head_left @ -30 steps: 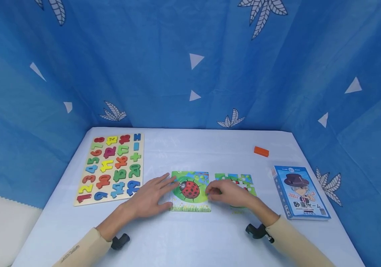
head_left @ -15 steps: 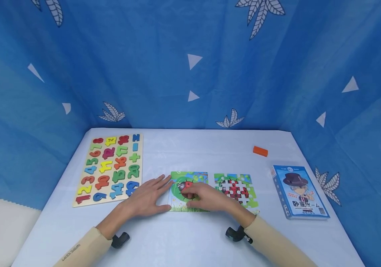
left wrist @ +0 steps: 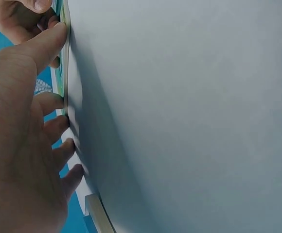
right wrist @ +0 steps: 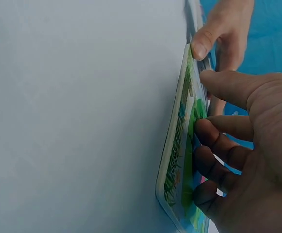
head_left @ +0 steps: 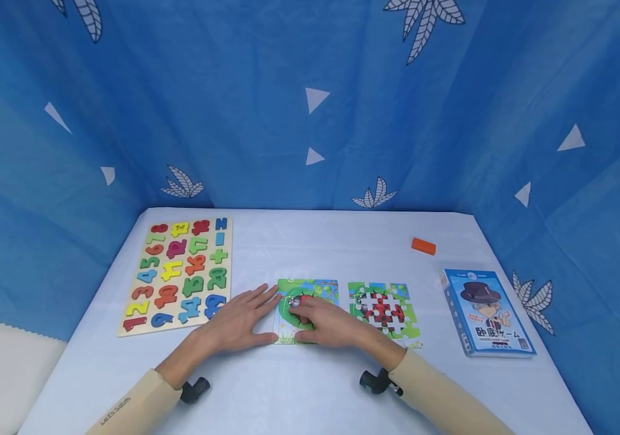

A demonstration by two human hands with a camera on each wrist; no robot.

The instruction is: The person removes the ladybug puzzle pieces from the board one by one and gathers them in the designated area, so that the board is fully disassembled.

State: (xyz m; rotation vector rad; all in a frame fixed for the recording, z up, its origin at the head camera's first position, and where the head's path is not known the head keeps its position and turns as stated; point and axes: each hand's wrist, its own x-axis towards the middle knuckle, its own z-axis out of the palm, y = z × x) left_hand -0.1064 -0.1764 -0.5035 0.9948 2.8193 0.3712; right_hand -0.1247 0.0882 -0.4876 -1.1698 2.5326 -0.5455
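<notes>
My left hand [head_left: 240, 323] lies flat on the table, fingers spread. Its fingertips and thumb [left wrist: 53, 41] rest at the left edge of a square jigsaw board [head_left: 320, 291] with a ladybug picture. Over the middle of that board is my right hand [head_left: 328, 321], bent fingertips touching the picture and hiding most of the ladybug. In the right wrist view, its thumb [right wrist: 228, 87] stands apart from the fingers [right wrist: 216, 158], with no piece showing between them. Loose ladybug jigsaw pieces [head_left: 382, 309] lie right of the board, laid out in a square with gaps.
A wooden number puzzle board [head_left: 179, 272] lies on the left of the table. On the right stands a blue card game box [head_left: 490, 314], with a small orange block [head_left: 424, 246] behind it. A blue curtain [head_left: 255, 121] hangs behind the table.
The right hand has moved left from the gap beside the loose pieces onto the ladybug board, uncovering those pieces. My left hand has stayed at the board's left edge.
</notes>
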